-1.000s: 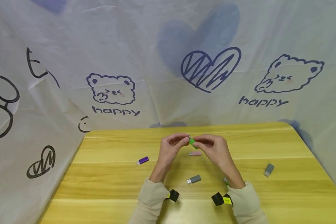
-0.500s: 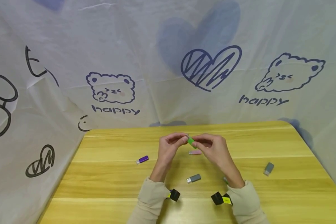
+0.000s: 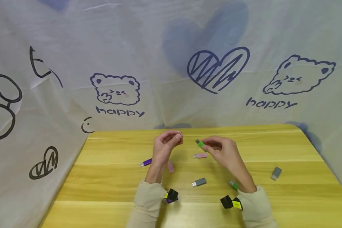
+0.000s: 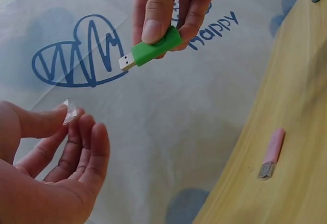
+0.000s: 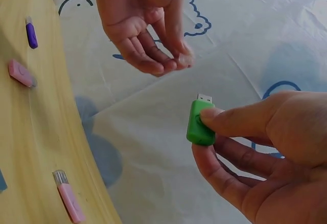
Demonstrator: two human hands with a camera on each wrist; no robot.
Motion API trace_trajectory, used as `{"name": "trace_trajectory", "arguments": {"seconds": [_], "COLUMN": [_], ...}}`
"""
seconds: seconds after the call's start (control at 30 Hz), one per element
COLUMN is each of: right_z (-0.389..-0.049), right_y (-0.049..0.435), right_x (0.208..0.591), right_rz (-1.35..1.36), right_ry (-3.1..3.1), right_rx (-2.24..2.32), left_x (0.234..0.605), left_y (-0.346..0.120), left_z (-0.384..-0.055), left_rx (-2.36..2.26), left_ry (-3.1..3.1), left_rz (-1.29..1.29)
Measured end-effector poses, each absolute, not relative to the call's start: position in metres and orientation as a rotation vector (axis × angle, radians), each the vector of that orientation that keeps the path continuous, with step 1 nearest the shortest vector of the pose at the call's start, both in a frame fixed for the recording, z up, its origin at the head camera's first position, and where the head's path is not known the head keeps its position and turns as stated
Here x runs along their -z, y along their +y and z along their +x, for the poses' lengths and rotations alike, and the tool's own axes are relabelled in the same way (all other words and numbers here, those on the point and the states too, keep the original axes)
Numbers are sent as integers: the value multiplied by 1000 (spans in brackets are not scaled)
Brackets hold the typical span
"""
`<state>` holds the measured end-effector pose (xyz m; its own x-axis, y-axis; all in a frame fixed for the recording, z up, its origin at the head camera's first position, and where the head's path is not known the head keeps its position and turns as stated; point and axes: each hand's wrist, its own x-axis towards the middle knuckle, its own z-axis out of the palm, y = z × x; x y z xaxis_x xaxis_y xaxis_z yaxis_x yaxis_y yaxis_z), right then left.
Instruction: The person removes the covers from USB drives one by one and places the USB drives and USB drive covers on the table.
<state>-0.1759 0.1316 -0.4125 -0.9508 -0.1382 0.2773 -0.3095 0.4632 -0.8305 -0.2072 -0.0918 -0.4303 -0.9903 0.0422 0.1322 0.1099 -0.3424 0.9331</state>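
Note:
My right hand [image 3: 224, 152] pinches a green USB flash drive [image 3: 200, 144] between thumb and fingers, above the table. The drive's metal plug is bare in both wrist views and points toward my left hand. My left hand [image 3: 162, 150] holds a small clear plastic cap [image 4: 70, 112] between thumb and index finger; the other fingers are loosely bent. A gap separates the cap from the green drive. Below the hands lies a pink USB flash drive [image 3: 200, 155], with a clear cap over its plug.
On the wooden table [image 3: 114, 190] lie a purple drive [image 3: 146, 162], another pink drive [image 3: 171, 167], a grey drive [image 3: 199, 182], a second grey drive [image 3: 276, 173] at right and a green drive [image 3: 233, 184] by my right wrist. A printed cloth [image 3: 165, 63] hangs behind.
The clear cap has come off the green drive. My left hand has moved left with it, uncovering a pink drive; my right hand has shifted slightly right with the drive.

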Motion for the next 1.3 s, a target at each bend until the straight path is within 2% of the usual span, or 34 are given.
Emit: {"name": "trace_trajectory", "arguments": {"seconds": [0.23, 0.63, 0.9, 1.3], "right_z": [-190, -247, -276, -291], "right_y": [145, 158, 149, 130], "right_x": [422, 447, 463, 480], "right_rz": [364, 241, -49, -69], "right_ry": [-2580, -2702, -2735, -2843], "right_rx": [-1450, -1512, -1713, -1433], "left_x": [435, 441, 445, 452], "left_y": [-89, -93, -92, -94], "left_z": [-211, -215, -216, -217], "left_rx": [2492, 2457, 2465, 2455], "left_ry": [-1888, -1960, -1978, -2029], "left_rz": [-193, -149, -163, -145]}}
